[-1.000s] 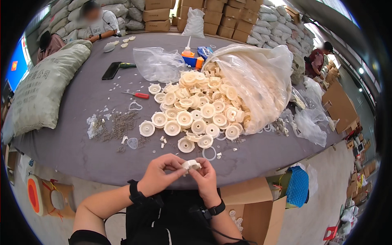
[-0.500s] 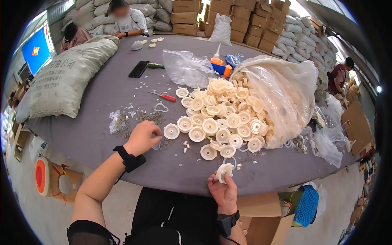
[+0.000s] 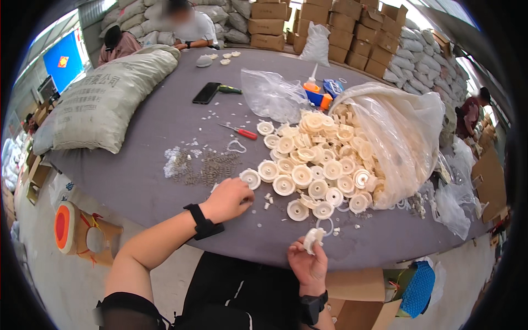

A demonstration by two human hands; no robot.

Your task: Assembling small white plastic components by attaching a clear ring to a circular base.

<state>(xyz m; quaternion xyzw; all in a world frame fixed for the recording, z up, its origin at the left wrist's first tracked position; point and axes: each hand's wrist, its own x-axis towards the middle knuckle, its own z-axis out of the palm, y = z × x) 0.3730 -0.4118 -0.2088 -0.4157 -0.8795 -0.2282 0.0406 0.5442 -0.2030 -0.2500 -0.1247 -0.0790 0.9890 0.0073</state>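
Note:
My right hand [image 3: 308, 263] grips a cream plastic wheel [image 3: 313, 240], tilted on edge above the table's front edge. My left hand [image 3: 230, 198] hovers over the table with its fingers curled in; what they hold, if anything, is hidden. Close to its fingertips lie a few small white plastic pegs [image 3: 268, 201] and a loose cream wheel [image 3: 250, 179]. A heap of matching wheels [image 3: 319, 157] spills from a clear plastic bag [image 3: 407, 143]. Beyond my left hand are a pile of small metal springs [image 3: 218, 166] and small clear plastic pieces [image 3: 173, 164]. A translucent ring [image 3: 325, 226] lies beside the held wheel.
A red screwdriver [image 3: 242, 131], a phone [image 3: 207, 93], a crumpled clear bag [image 3: 272, 94] and a glue bottle [image 3: 312, 86] lie farther back. One full woven sack [image 3: 110, 102] rests at the left. Below the table's front edge stands an open carton [image 3: 355, 286]. Other people are farther off.
My left hand has moved right, from the springs toward the white pegs. The wheel in my right hand has turned more edge-on. The whole view has shifted slightly.

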